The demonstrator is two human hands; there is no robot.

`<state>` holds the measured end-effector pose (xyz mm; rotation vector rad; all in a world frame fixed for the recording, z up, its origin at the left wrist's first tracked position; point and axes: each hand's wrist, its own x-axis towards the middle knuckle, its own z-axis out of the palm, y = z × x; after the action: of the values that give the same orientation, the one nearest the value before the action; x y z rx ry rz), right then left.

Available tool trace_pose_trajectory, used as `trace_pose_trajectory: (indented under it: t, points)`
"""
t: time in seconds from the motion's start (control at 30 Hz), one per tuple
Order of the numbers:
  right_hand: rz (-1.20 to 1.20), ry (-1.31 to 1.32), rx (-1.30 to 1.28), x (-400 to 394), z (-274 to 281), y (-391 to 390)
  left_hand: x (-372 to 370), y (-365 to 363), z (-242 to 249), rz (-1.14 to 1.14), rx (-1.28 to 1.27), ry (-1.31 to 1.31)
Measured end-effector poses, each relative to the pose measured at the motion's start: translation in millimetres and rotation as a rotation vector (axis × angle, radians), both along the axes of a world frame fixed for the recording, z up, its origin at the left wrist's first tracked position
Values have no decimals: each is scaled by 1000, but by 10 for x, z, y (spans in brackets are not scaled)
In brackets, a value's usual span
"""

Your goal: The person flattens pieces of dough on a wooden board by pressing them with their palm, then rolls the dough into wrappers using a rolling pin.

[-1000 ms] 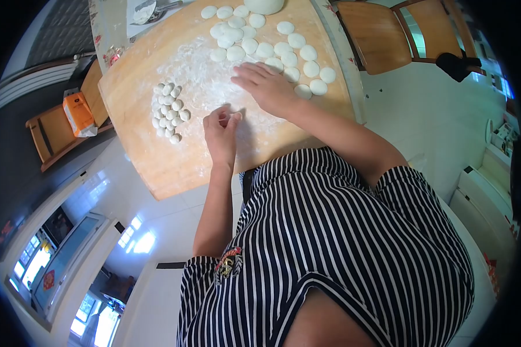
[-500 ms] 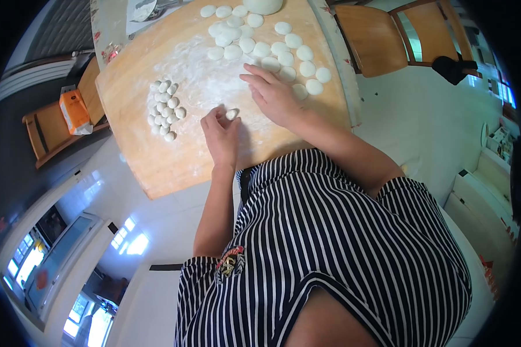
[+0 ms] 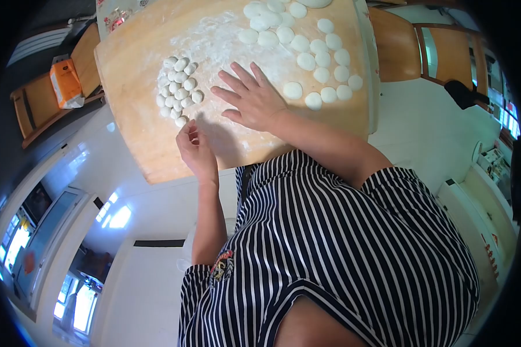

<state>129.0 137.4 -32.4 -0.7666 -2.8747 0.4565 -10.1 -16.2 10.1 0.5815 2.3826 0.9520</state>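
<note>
In the head view, a wooden board (image 3: 134,107) lies in front of a person in a striped shirt (image 3: 330,243). The left hand (image 3: 197,144) is over the near left part of the board, its fingers curled and its fingertips just beside the lowest of the small dough balls (image 3: 181,77). Whether anything is pinched there I cannot tell. The balls lie in a close cluster on the left half of the board, many touching one another. The right hand (image 3: 250,101) is palm down over the middle of the board, fingers spread, with nothing seen in its grasp; whether it touches the wood I cannot tell. The two hands are apart. Flat dough rounds (image 3: 305,61) cover the right and far right of the board, some overlapping, one just beside the right wrist. A large lump of dough (image 3: 315,2) sits at the board's far edge, partly out of view. Loose flour (image 3: 214,37) whitens the board's middle. A tablecloth (image 3: 374,75) shows along the board's right side. An orange packet (image 3: 66,84) rests on a chair left of the board.
</note>
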Motion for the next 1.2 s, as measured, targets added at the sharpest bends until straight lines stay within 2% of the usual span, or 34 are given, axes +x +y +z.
trace_pose_trajectory:
  t: [0.2, 0.3, 0.37, 0.47, 0.57, 0.7, 0.8, 0.87, 0.9, 0.97, 1.0, 1.03, 1.1, 1.13, 1.2]
  points:
    - [-13, -17, -6, -24, 19, 7, -136, 407, 46, -147, 35, 115]
    - [-22, -12, 5, -39, 15, 9, -214, 583, -17, -290, 93, 257]
    - [-12, -18, 32, -28, 31, 27, -254, 610, -105, -402, 2, 321]
    - [19, 20, 47, 20, 15, 34, -232, 643, -80, -443, -26, 388]
    - [83, -32, 102, 347, 116, 0, -201, 587, -137, -437, -98, 406]
    - [113, -12, 123, 1110, 167, 22, -135, 501, -270, -470, -20, 547]
    - [67, -106, 175, 1477, 133, 124, 52, 486, -239, -422, -2, 324]
    - [-136, 45, 95, 1558, 130, 205, 202, 453, -260, -393, 36, 293]
    - [-131, 54, 101, 1537, 107, 254, 269, 460, -244, -368, 72, 253]
    - [-352, 58, 67, 1462, 55, 304, 339, 463, -210, -331, 42, 204]
    - [-399, 31, 139, 1381, 84, 310, 341, 457, -219, -354, 49, 171]
    - [-394, 37, 140, 1317, 125, 307, 346, 454, -233, -377, 57, 135]
    - [-171, -75, 91, 1201, 220, 266, 343, 442, -246, -385, 105, 184]
    - [-170, -74, 93, 1163, 207, 228, 325, 438, -243, -395, 133, 181]
    - [43, 74, 30, 1110, 177, 118, 270, 440, -198, -411, 164, 166]
